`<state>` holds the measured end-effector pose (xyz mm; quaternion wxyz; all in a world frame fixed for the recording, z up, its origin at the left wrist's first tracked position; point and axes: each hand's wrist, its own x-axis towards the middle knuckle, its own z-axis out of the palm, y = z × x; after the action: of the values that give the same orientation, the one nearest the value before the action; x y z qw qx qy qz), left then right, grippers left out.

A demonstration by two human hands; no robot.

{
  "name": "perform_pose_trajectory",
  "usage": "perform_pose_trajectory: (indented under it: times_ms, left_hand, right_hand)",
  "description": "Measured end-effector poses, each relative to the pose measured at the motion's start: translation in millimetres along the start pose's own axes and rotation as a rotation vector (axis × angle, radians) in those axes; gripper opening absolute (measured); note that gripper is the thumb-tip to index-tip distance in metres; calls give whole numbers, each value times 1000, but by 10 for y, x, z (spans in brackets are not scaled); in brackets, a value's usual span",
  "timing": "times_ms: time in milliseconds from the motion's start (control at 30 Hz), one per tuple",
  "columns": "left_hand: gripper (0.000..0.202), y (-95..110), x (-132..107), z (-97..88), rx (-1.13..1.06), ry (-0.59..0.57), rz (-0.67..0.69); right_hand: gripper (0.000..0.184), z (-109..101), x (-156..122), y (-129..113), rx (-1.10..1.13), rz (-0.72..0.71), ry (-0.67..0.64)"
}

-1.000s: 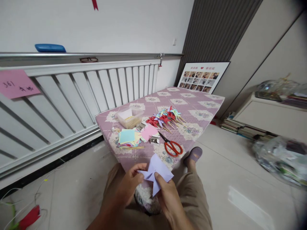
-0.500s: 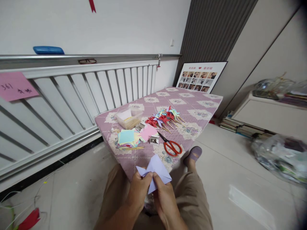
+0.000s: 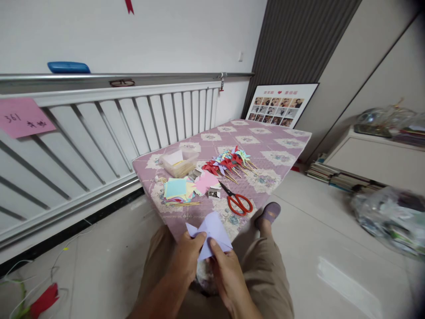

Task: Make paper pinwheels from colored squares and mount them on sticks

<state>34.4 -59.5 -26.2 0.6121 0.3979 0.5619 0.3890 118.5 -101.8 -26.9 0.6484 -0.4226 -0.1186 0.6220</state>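
A lavender paper sheet (image 3: 215, 228), cut and partly folded like a pinwheel, is held over my lap at the table's near edge. My left hand (image 3: 190, 252) pinches its left side, thumb on top. My right hand (image 3: 224, 263) grips the lower right part, with its thumb on the paper and its fingers underneath. On the table beyond lie red-handled scissors (image 3: 236, 201), a small box of metal pins or fasteners (image 3: 214, 193), a pink paper sheet (image 3: 206, 182) and a stack of coloured paper squares (image 3: 175, 188). Finished paper pinwheels (image 3: 226, 163) on sticks lie in a bunch behind them.
A clear plastic box (image 3: 179, 163) stands at the table's left edge. The patterned tablecloth (image 3: 262, 139) covers the table, beside a white radiator (image 3: 159, 115). A framed photo board (image 3: 280, 106) leans at the far end. Right of it stands a cabinet (image 3: 381, 155).
The lavender paper and both hands have shifted slightly left and up. My left thumb has drawn away from my right thumb, so the thumbs are farther apart on the paper.
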Motion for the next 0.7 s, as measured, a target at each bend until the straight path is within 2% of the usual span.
perform_pose_trajectory:
  times_ms: [167, 233, 300, 400, 500, 700]
  left_hand:
    - [12, 172, 46, -109, -111, -63, -4]
    - [11, 188, 92, -162, -109, -78, 5]
    - [12, 181, 142, -209, -79, -95, 20]
    - [13, 183, 189, -242, -6, -120, 32]
    - [15, 238, 182, -230, 28, -132, 33]
    - [16, 314, 123, -207, -2, -219, 15]
  right_hand:
    - [41, -198, 39, -188, -83, -55, 30]
    - [42, -280, 82, -300, -178, -124, 74]
    - [40, -328, 115, -410, -310, -216, 54]
    - [26, -337, 120, -534, -543, -309, -118]
    - [17, -320, 89, -589, -695, -303, -279]
    - [18, -282, 29, -631, -846, -247, -497]
